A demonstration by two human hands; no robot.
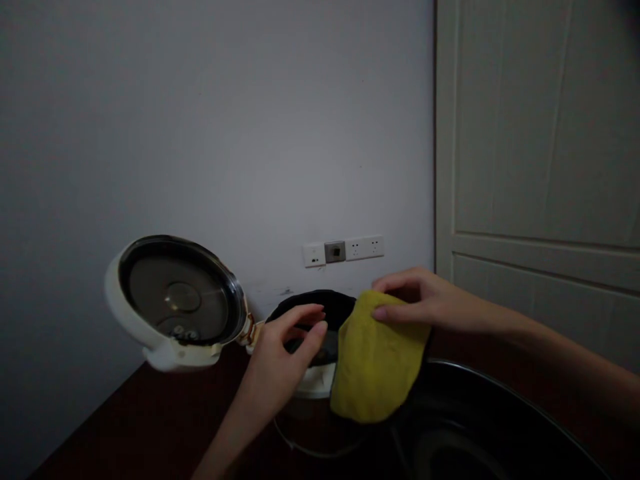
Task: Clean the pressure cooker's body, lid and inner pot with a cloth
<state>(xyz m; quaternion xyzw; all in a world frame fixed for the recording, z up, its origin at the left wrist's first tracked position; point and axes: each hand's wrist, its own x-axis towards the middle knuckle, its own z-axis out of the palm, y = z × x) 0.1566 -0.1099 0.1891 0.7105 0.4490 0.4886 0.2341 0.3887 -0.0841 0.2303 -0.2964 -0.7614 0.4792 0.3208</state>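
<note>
A white rice cooker stands on a dark table with its lid swung open to the left, showing the metal inner plate. My left hand rests on the front rim of the cooker's dark inner pot, fingers curled over the edge. My right hand pinches the top of a yellow cloth, which hangs down over the right side of the cooker.
The dark wooden table runs to the grey wall. A large dark bowl or pan sits at the lower right. A socket strip is on the wall behind. A cream panelled door fills the right.
</note>
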